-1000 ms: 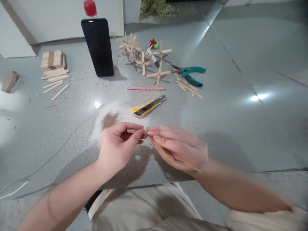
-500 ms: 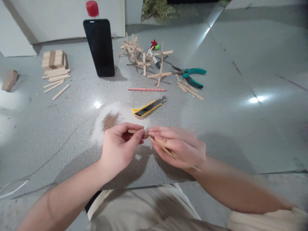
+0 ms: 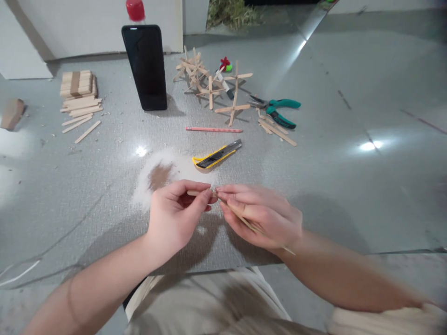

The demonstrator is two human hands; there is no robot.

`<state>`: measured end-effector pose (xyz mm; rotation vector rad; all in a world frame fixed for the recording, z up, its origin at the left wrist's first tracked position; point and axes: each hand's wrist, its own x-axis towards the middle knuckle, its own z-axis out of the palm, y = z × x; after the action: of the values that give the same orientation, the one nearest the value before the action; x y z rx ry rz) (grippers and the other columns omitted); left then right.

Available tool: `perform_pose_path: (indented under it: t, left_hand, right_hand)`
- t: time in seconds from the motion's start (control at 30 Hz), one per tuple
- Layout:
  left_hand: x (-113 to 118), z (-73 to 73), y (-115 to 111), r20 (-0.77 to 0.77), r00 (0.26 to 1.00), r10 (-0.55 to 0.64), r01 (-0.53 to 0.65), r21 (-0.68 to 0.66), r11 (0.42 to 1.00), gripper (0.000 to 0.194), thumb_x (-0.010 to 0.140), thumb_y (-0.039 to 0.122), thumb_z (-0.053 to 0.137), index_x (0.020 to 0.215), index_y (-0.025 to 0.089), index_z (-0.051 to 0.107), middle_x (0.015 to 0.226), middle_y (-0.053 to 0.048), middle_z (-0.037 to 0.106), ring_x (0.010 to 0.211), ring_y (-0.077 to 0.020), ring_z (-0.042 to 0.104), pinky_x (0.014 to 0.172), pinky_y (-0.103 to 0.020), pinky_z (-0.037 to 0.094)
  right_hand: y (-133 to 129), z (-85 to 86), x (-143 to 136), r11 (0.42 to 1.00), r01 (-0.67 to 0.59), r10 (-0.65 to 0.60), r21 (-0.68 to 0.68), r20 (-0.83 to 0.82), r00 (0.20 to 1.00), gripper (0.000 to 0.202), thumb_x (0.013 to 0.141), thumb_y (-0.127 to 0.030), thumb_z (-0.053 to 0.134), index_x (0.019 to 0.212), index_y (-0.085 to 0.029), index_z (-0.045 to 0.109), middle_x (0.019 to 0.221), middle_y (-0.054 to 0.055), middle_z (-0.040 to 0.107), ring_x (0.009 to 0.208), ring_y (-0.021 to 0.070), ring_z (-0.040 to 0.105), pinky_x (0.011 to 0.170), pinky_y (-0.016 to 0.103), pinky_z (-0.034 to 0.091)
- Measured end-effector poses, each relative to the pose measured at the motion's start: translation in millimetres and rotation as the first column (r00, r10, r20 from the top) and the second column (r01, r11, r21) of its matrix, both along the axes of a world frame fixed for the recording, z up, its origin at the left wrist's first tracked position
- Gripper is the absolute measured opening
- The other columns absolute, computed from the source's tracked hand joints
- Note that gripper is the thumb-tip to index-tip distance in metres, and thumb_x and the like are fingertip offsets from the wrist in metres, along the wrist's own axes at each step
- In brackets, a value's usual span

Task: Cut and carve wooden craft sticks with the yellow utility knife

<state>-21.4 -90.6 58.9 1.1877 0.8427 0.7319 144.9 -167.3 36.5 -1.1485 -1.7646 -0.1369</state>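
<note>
My left hand (image 3: 174, 216) pinches a short wooden stick (image 3: 194, 193) between thumb and fingers, close to the front edge of the table. Facing it, my right hand (image 3: 261, 216) is closed around a long thin stick (image 3: 246, 223), whose far end sticks out below the palm near the wrist. The fingertips of both hands nearly meet, and the sticks come together there; the exact contact is hidden by fingers. Just beyond the hands lies a yellow and black utility knife (image 3: 217, 155), with a pink pencil (image 3: 213, 130) behind it.
Crossed stick pieces (image 3: 233, 108) and green-handled pliers (image 3: 279, 111) lie behind the pencil. A black phone (image 3: 145, 70) leans upright on a red-capped bottle (image 3: 135, 10). Bundled sticks (image 3: 77, 84) lie at left, a wooden block (image 3: 12, 114) beyond. Pale powder (image 3: 143, 181) surrounds a brown patch.
My right hand has shifted slightly to the right and down, with the thin stick in it. My left hand holds nearly the same place.
</note>
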Motion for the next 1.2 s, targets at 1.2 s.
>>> perform_pose_path:
  t: [1.2]
  left_hand:
    - [-1.7, -1.0, -1.3, -0.084, 0.996, -0.022, 0.035, 0.162, 0.986, 0.009, 0.087, 0.025, 0.073, 0.089, 0.016, 0.074, 0.077, -0.004, 0.079, 0.069, -0.0156, 0.077, 0.063, -0.020, 0.065]
  right_hand:
    - [-6.4, -4.1, 4.0, 0.999, 0.008, -0.008, -0.050, -0.009, 1.000, 0.033, 0.085, -0.003, 0.070, 0.114, -0.018, 0.065, 0.099, 0.008, 0.079, 0.097, 0.0216, 0.078, 0.080, 0.030, 0.068]
